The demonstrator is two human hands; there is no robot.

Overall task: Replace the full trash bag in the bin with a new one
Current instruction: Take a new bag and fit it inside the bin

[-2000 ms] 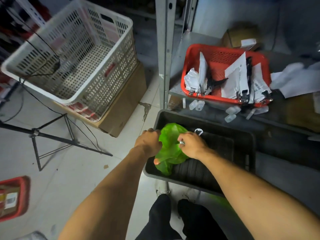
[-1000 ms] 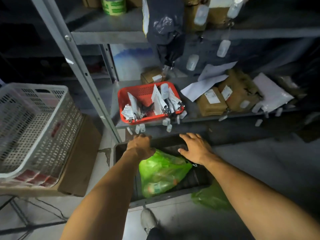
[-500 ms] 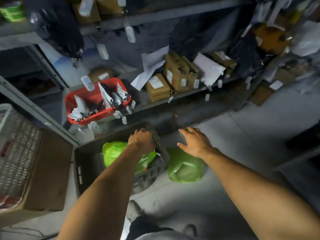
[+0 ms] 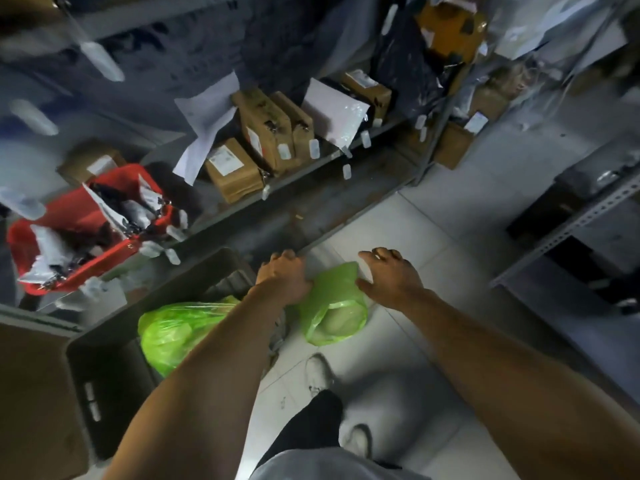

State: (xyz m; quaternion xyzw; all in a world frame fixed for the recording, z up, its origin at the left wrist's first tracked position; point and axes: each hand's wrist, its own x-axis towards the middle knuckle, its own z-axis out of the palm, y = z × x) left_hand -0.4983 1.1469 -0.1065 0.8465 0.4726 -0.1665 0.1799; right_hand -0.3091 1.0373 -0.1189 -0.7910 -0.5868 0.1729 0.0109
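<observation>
Trash bags (image 4: 180,334) (image 4: 332,306): bright translucent green
Bin (image 4: 104,382): black
Basket (image 4: 69,216): red
Boxes (image 4: 266,129): brown
Floor (image 4: 450,216): white tile

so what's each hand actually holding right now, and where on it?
Left hand grips the floor bag at its top left edge, though the grip is partly hidden. Right hand hovers open by its top right, holding nothing.

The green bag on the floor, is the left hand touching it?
Touching. In the head view the left hand lies against the upper left edge of the green bag on the floor, with no gap showing between them.
</observation>
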